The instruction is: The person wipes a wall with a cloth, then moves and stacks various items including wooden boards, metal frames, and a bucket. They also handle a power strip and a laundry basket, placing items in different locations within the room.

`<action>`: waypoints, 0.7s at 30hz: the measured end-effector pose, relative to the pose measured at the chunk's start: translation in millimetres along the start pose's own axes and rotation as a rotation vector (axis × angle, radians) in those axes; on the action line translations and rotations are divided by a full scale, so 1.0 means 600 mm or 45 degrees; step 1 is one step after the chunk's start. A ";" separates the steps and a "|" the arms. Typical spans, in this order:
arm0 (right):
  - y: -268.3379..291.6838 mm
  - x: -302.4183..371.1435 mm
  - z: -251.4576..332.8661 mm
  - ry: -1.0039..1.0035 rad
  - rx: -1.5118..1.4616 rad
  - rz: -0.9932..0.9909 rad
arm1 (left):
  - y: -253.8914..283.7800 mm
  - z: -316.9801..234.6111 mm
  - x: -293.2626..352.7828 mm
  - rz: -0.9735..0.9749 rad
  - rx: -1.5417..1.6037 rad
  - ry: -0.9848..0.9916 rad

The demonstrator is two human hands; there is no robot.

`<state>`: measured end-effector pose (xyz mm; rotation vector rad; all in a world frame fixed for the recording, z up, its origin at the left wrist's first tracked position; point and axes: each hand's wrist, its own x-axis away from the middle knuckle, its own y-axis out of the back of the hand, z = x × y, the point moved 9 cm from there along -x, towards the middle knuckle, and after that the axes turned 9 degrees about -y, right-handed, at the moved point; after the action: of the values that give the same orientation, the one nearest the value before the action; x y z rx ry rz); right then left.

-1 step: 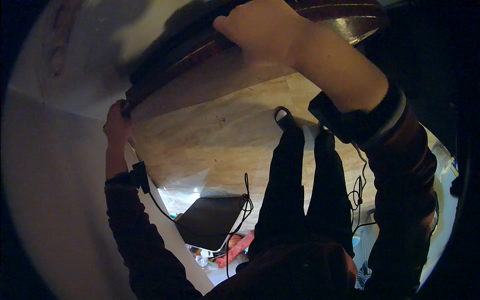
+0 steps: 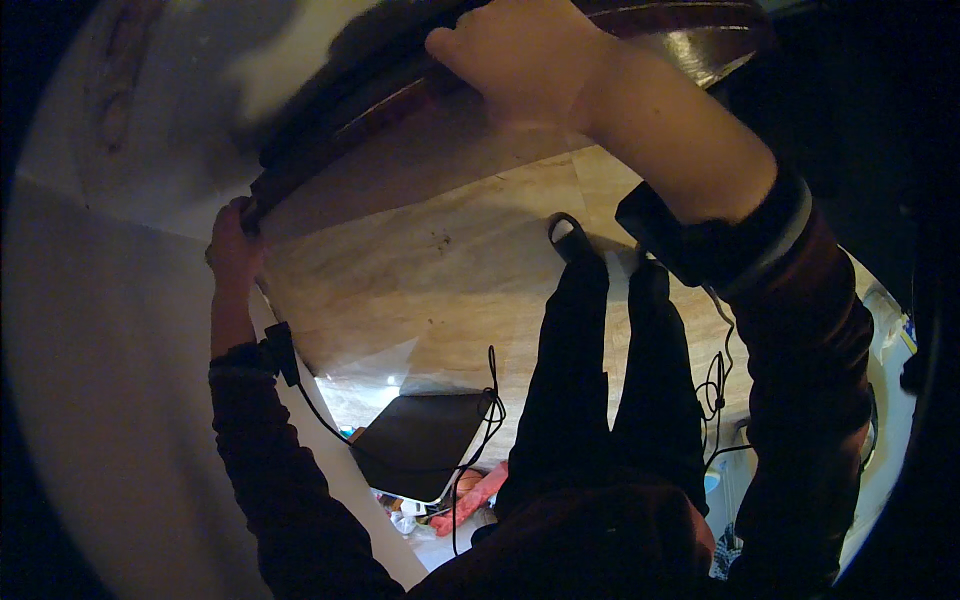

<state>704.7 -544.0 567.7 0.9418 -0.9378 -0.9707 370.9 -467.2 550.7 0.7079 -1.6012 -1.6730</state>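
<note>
Both of my hands hold a large dark brown wooden piece (image 2: 690, 45) with a curved glossy rim, raised in front of me. My left hand (image 2: 232, 250) grips its lower left end beside the pale wall. My right hand (image 2: 520, 60) is closed over its upper edge near the top of the view. The piece's underside looks grey and blurred. Below it I see my legs in black trousers (image 2: 610, 400) and a dark shoe (image 2: 568, 235) on the floor.
The floor (image 2: 400, 290) is beige stone-patterned tile. A pale wall (image 2: 110, 380) runs along the left. A flat dark panel (image 2: 420, 440) lies by my feet, with an orange object (image 2: 480, 495) and black cables (image 2: 715, 390) around it.
</note>
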 end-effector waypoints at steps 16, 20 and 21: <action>0.050 0.024 -0.030 0.051 0.112 -0.414 | 0.037 -0.026 -0.033 -0.070 -0.127 0.125; 0.104 0.068 -0.027 0.165 0.081 -1.013 | 0.059 -0.040 -0.028 -0.242 -0.233 0.133; 0.104 0.073 -0.038 0.144 0.040 -1.011 | 0.065 -0.045 -0.025 -0.314 -0.265 0.111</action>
<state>752.9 -563.3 627.8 1.4225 -0.4685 -1.5430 406.0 -471.3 586.2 0.8853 -1.2972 -1.9237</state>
